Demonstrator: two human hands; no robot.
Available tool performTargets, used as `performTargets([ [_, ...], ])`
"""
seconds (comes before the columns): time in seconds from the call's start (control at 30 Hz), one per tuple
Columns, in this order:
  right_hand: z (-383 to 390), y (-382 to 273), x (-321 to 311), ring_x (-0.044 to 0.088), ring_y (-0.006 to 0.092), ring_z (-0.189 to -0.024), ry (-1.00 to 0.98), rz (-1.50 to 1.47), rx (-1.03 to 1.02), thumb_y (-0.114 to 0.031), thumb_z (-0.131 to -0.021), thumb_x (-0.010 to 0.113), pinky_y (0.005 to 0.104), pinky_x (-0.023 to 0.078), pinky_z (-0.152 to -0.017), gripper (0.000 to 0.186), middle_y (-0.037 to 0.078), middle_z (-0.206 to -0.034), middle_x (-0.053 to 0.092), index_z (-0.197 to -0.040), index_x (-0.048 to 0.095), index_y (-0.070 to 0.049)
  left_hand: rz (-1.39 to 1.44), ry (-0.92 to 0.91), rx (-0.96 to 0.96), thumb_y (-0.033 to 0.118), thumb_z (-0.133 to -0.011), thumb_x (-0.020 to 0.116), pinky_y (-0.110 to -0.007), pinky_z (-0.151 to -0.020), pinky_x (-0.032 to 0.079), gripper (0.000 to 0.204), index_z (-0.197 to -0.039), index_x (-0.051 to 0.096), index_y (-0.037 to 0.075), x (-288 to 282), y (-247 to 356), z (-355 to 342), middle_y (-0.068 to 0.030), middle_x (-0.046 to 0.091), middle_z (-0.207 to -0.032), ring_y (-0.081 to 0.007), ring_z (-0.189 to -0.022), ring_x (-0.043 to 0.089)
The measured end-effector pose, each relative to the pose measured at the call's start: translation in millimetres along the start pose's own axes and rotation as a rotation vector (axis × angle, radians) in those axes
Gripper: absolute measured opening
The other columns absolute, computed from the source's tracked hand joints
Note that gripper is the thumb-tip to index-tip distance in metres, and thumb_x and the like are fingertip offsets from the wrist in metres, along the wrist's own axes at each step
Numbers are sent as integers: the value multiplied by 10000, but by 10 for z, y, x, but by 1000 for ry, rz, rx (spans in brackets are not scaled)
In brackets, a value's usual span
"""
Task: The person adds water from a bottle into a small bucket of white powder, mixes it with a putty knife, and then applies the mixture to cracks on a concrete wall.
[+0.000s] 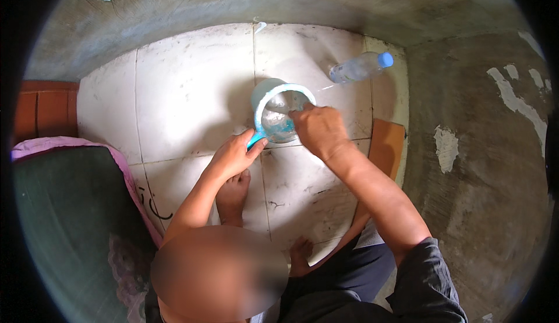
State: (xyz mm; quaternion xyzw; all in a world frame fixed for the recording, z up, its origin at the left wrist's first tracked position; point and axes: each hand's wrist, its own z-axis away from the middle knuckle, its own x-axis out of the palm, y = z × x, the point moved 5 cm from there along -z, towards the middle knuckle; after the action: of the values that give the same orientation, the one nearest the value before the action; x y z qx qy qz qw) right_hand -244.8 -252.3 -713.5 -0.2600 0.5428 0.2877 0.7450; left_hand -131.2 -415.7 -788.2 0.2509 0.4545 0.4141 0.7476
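Two bare hands on one pale blue dipper (261, 97), mid-floor, closer to the far edge of the white tiled floor (186, 84) than to the near side. Its mouth faces up toward the camera, tipped a bit to the near side. Can't tell if the base sits on the tiles or hangs just above.

Left hand (233, 157): curled around the brighter blue handle (256, 140), thumb on top. Firm hold.

Right hand (320, 129): fingers bent, at the right side of the dipper's rim, fingertips over the mouth. Can't tell if they pinch anything; tips blend into the contents. Contents look clear and shiny with blue patches; material unclear.

Clear bottle (355, 69) with blue cap (385, 59) near the far right corner of the floor, apart from the dipper. Upright or lying: can't tell from this lens.

Brown board (387, 145) along the floor's right edge, next to the grey wall (477, 177). White scrap (260, 27) at the far edge. Dark green pad (64, 206) with pink edging (122, 160) covers the near left; red-brown block (49, 110) beyond it, at the floor's left edge.

Left foot (233, 195) bare, just behind the left hand. Dark sleeve (425, 282) on the right arm.
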Motion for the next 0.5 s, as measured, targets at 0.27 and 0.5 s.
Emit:
performTargets([
  [0.27,42,-73,-12,736,263,-773,-85,15,-19,-96,-893,605,375,582,-688,295,120,-959,720,-1135,760,-162,-18,-7,-24,442,-1002,614,-506,-724,521,404,-1025,631,39,-34,3,11,-216,704,-842,-432,-806,678],
  [0.5,60,-77,-46,734,258,-810,-125,3,-9,-132,-926,605,382,584,-709,261,110,-978,719,-1126,772,-158,-26,5,7,437,-1001,615,-512,-719,518,406,-995,622,31,15,-70,0,-214,706,-850,-434,-814,679],
])
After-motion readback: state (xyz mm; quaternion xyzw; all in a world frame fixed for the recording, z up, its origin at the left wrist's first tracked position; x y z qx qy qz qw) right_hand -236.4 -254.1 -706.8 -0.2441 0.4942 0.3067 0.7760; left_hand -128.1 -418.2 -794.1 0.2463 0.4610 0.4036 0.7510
